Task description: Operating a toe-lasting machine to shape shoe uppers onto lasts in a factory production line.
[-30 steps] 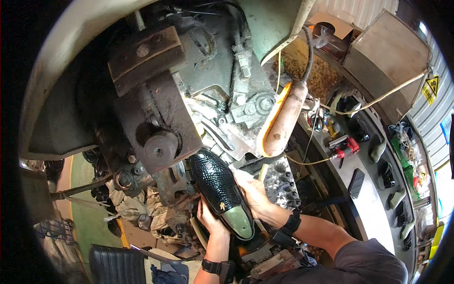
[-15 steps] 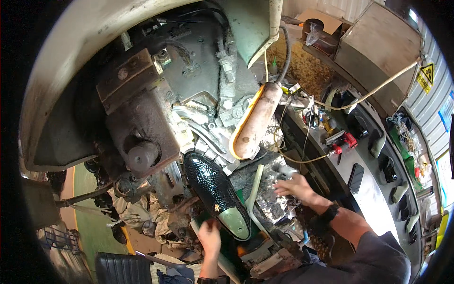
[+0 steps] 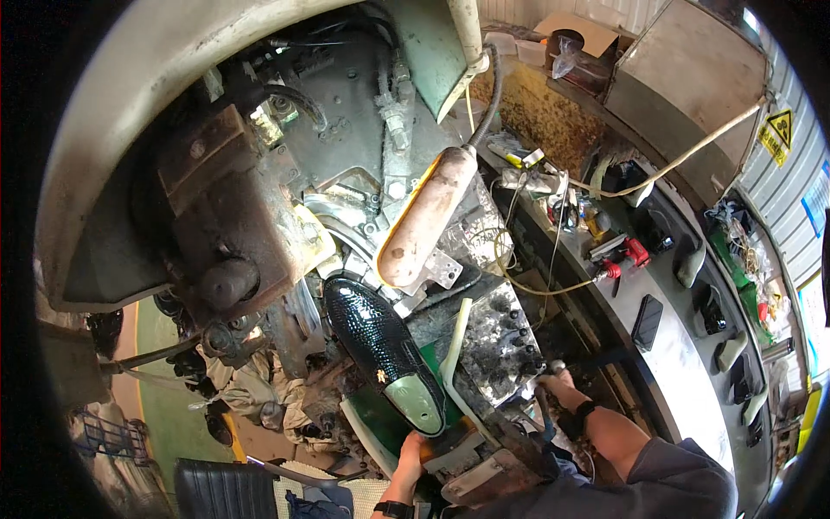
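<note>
A glossy black textured shoe upper (image 3: pixel 370 324) with a small gold ornament sits on a pale green shoe last (image 3: pixel 417 403). Its toe lies against the machine's metal parts (image 3: pixel 346 238), and the heel points toward me. My left hand (image 3: pixel 410 463) is closed at the heel end, thumb up against it; the other fingers are mostly hidden. Off to the right, my right hand (image 3: pixel 564 386) is closed at the lower corner of a worn control panel (image 3: pixel 497 350) with several dark knobs. A small grey rounded piece shows at its fingertips, but what it grips is unclear.
An elongated, stained housing (image 3: pixel 428 216) hangs on a cable above the toe. A pale curved bar (image 3: pixel 454 346) stands right of the shoe. The right-hand bench holds a phone (image 3: pixel 647 322), a red tool (image 3: pixel 627 258) and a rack of shoe lasts (image 3: pixel 690 264). A black chair (image 3: pixel 226 491) is lower left.
My right hand has dropped from above the panel to its lower corner. My left hand has moved from beside the shoe to under its heel. The view has shifted slightly.
</note>
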Demonstrator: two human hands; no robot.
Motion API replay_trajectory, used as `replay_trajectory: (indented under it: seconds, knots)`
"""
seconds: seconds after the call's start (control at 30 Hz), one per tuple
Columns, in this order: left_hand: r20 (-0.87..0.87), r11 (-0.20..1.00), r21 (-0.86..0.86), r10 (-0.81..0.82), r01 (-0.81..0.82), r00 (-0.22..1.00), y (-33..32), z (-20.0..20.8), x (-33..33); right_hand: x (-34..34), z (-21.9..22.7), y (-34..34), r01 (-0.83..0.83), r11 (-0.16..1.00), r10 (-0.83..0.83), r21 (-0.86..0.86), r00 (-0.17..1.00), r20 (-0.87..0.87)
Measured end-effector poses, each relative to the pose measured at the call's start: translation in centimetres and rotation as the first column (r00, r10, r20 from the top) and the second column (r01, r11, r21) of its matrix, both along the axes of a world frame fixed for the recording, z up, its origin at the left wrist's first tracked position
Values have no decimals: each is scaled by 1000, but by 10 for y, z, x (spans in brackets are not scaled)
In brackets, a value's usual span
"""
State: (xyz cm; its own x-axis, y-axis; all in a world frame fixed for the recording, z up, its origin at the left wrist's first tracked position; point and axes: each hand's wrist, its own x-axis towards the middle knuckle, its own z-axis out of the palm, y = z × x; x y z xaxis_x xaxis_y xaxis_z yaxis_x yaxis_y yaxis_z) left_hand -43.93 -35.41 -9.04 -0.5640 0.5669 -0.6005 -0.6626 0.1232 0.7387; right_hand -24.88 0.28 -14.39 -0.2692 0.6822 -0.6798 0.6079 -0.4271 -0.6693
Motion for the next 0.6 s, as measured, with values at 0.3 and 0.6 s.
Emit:
replay_trajectory:
  seconds: [0.3,0.6]
  knots:
    - [-173,982,-189,-44,11,984,-42,-15,11,-34,-50,-20,46,981,-6,190,979,-205]
    - [-725,848,-525,-400,-75,561,-83,196,38,-43,88,28,258,855,76,450,796,-601]
